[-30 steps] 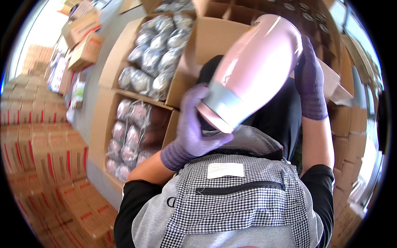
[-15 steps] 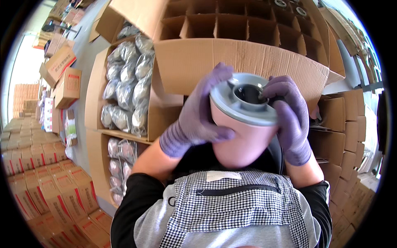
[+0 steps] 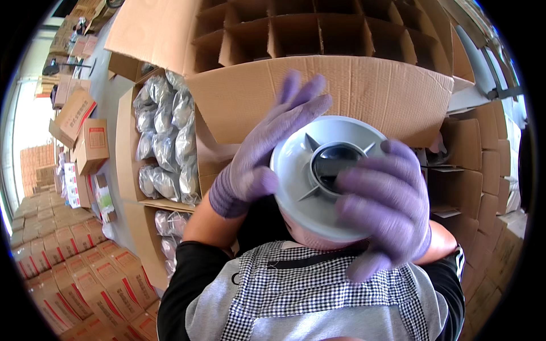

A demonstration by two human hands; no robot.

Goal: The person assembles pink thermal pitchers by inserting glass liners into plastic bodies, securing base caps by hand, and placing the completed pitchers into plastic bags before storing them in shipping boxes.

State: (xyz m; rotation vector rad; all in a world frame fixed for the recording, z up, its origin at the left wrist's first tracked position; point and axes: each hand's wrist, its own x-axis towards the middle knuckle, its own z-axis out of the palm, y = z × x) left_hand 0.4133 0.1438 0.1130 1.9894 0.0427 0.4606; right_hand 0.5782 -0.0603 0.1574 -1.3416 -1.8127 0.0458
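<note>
A pink tapered vessel [image 3: 318, 240] with a wide grey round top [image 3: 297, 152] is held against my apron, its top tilted toward the camera. In the middle of that top, a raised ring with ribs surrounds a dark glossy centre [image 3: 333, 162]. My left hand [image 3: 264, 148], in a purple knit glove, lies along the left rim with its fingers stretched out and thumb apart. My right hand [image 3: 392, 207], gloved alike and smeared by motion, passes over the right part of the top with fingers spread. It hides part of the centre and rim.
Ahead stands a large open carton [image 3: 318, 85] with cardboard dividers. On the left, an open box [image 3: 128, 148] holds several plastic-wrapped items [image 3: 165, 148], with another box of wrapped items below. Open cartons [image 3: 460, 148] line the right. Stacked sealed cartons [image 3: 96, 273] fill the lower left.
The vessel has tipped so its grey top faces up more. My right hand has moved from the far right rim down across the top; the left fingers have straightened.
</note>
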